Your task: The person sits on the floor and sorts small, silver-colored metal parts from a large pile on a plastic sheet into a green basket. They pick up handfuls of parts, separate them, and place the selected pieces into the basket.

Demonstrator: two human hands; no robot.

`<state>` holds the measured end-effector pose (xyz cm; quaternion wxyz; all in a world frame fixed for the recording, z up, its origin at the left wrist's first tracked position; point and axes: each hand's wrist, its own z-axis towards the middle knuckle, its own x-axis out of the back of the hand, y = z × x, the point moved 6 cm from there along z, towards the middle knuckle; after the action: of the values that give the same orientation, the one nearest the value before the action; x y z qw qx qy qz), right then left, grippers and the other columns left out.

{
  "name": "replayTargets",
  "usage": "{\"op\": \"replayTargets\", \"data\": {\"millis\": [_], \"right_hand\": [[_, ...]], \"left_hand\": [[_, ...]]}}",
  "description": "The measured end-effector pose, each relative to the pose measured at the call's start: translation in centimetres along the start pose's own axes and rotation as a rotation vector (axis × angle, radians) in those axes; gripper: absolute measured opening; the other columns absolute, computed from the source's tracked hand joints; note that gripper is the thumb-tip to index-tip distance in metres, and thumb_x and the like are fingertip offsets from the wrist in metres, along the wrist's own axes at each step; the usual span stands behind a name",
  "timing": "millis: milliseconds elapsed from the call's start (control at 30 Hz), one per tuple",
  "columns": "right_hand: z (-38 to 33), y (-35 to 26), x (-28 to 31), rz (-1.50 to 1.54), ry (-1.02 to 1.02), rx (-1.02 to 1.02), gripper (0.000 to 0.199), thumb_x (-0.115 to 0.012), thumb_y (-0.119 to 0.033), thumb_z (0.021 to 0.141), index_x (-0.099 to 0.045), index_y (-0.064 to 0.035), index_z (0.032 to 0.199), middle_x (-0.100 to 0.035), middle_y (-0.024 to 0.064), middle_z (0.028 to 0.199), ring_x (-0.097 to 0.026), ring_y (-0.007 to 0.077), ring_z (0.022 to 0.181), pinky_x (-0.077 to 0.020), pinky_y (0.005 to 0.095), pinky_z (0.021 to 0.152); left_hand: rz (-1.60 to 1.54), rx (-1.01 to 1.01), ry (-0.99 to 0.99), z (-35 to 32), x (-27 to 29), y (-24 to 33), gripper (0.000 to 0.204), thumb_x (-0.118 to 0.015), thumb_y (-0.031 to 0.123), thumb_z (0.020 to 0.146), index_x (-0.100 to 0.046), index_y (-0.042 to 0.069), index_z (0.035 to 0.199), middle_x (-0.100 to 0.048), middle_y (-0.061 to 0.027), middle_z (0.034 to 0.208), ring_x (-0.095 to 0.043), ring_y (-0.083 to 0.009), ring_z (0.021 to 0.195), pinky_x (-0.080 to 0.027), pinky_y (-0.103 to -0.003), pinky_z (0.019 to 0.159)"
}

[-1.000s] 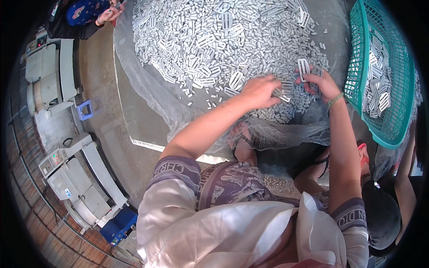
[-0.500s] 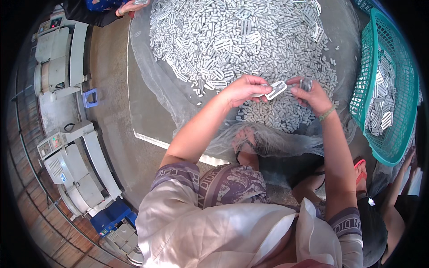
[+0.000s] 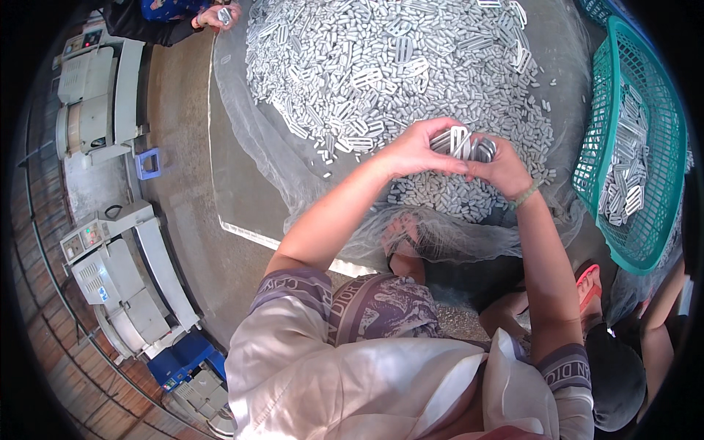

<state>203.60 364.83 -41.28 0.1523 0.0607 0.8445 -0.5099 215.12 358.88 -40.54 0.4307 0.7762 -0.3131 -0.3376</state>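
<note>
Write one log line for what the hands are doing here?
left hand: grips grey plastic frame | right hand: grips same frame | below: grey parts pile | right: green basket

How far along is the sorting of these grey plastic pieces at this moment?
Done: a modest batch of grey strips lies in the green basket. In hand: the left hand and right hand together hold a small bunch of strips above the heap. Left: the large heap of grey pieces on the clear sheet, far more than the basket holds.
</note>
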Motion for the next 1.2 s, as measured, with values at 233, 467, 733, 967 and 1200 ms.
{"op": "replayTargets", "data": {"millis": [233,467,733,967,1200], "right_hand": [[-0.1,-1.1,-0.8,0.042,-0.035,0.05,0.014,-0.066,0.0,0.073,-0.055,-0.0027,0.081,-0.06,0.0027,0.07,-0.056,0.0076,0.06,-0.0458,0.0216,0.054],[-0.3,-2.1,-1.9,0.054,-0.079,0.066,0.013,-0.064,0.003,0.071,-0.054,-0.004,0.076,-0.059,0.0034,0.068,-0.055,0.0079,0.059,-0.0446,0.0215,0.052],[-0.3,-2.3,-2.0,0.149,0.01,-0.012,0.014,-0.068,-0.006,0.074,-0.059,-0.0025,0.083,-0.06,0.0011,0.068,-0.052,0.0049,0.054,-0.0406,0.0189,0.047],[-0.8,-1.8,0.8,0.06,0.126,-0.003,0.012,-0.07,-0.01,0.074,-0.061,-0.003,0.078,-0.059,0.0005,0.067,-0.05,0.004,0.053,-0.0373,0.0184,0.046],[-5.2,-11.6,12.4,-0.941,0.709,0.308,0.033,-0.071,-0.023,0.071,-0.063,-0.002,0.096,-0.065,0.0101,0.079,-0.06,0.0186,0.072,-0.0469,0.0296,0.069]], "left_hand": [[0.124,-0.01,0.042,-0.5,0.7,1.9,0.043,-0.073,0.005,0.071,-0.054,0.002,0.109,-0.061,-0.0049,0.087,-0.059,-0.0091,0.069,-0.051,-0.022,0.058],[0.129,0.026,-0.007,-1.7,0.3,4.2,0.038,-0.071,0.003,0.073,-0.054,0.0,0.107,-0.062,-0.0055,0.083,-0.06,-0.0089,0.067,-0.051,-0.022,0.057],[0.11,-0.046,0.116,-1.5,1.1,4.9,0.036,-0.071,0.009,0.075,-0.055,0.0,0.107,-0.063,-0.0065,0.084,-0.061,-0.0104,0.065,-0.051,-0.021,0.055],[0.346,-0.078,0.241,-1.2,1.4,5.6,0.028,-0.07,0.017,0.078,-0.062,-0.001,0.097,-0.064,-0.0072,0.08,-0.06,-0.0099,0.055,-0.045,-0.02,0.046],[0.166,0.026,0.294,-1.8,3.0,3.0,0.018,-0.068,0.012,0.079,-0.061,0.001,0.092,-0.062,-0.0046,0.069,-0.057,-0.0084,0.052,-0.038,-0.018,0.042]]}}
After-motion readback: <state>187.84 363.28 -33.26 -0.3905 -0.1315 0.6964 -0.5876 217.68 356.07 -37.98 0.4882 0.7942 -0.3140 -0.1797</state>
